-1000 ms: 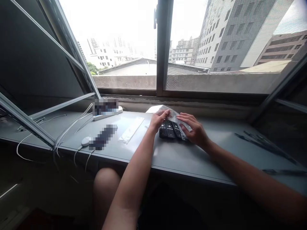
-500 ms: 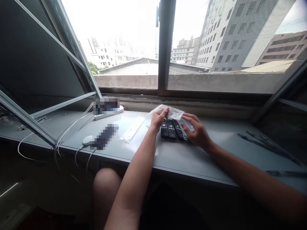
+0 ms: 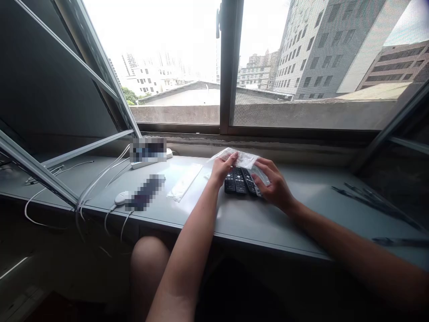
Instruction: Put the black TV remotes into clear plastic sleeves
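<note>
Since the earlier frames, the plastic bag [image 3: 246, 158] has come off the tops of the remotes and now lies spread just behind them, toward the far edge of the counter [image 3: 254, 219]. Left fingers [image 3: 231, 157] pinch the near-left edge of the bag; the left hand [image 3: 223, 170] rests beside the left remote. Right fingers [image 3: 259, 172] curl over the right part of the bag and the outer remote. Whether they close in a grip cannot be told. The right hand [image 3: 273, 183] sits just right of the group.

Three black remotes [image 3: 238, 180] lie side by side, touching, between the two hands, in the middle of the counter, nearer its far edge.

Left of the hands, a flat clear sleeve [image 3: 184, 181] lies on the counter. Farther left, near the front edge, sits a white mouse [image 3: 121, 197], with white cables [image 3: 97, 179] running to the far-left corner. Dark thin strips [image 3: 368, 197] lie toward the right end of the counter.
</note>
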### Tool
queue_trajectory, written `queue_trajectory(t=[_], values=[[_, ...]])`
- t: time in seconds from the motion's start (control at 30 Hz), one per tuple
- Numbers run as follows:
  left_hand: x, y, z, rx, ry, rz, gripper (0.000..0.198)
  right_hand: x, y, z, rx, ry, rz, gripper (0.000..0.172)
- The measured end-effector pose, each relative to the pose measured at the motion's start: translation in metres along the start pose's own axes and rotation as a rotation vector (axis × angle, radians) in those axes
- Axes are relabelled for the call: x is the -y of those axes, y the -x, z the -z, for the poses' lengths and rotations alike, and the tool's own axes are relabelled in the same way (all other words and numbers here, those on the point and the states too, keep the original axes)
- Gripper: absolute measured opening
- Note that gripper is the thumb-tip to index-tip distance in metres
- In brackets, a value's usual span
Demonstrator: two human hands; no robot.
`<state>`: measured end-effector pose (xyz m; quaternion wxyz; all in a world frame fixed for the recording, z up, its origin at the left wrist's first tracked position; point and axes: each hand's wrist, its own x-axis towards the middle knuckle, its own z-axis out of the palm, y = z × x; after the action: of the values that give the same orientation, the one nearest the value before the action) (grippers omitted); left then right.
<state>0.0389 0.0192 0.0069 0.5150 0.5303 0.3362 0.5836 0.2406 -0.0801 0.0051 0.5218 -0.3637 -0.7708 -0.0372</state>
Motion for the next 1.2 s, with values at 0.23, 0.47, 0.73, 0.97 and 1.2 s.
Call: queue_trajectory(t=[0.23,0.47,0.73,0.97,1.2], values=[[-0.0029,0.0001,-0.0008,-0.049,0.036,0.007,0.048,0.0046,-0.0032,0.0032,-0.028,-0.021,-0.018,0.044],[-0.0020,0.0005,0.0003,-0.061,-0.031,0.014,0.045,0.0082,-0.0037,0.0048,-0.084,-0.029,-0.016,0.047],[-0.0072,0.0065,-0.0021,0.059,0.037,0.075,0.048,0.0026,0.0007,-0.0020,0.058,-0.077,-0.039,0.042],[-0.0088,0.0078,-0.0017,0.125,0.129,0.094,0.053,0.0042,-0.0009,-0.0006,0.017,-0.066,-0.019,0.040],[-0.0101,0.0075,-0.0039,0.080,0.110,0.105,0.053,-0.0013,0.0006,-0.0014,0.058,-0.058,0.003,0.039]])
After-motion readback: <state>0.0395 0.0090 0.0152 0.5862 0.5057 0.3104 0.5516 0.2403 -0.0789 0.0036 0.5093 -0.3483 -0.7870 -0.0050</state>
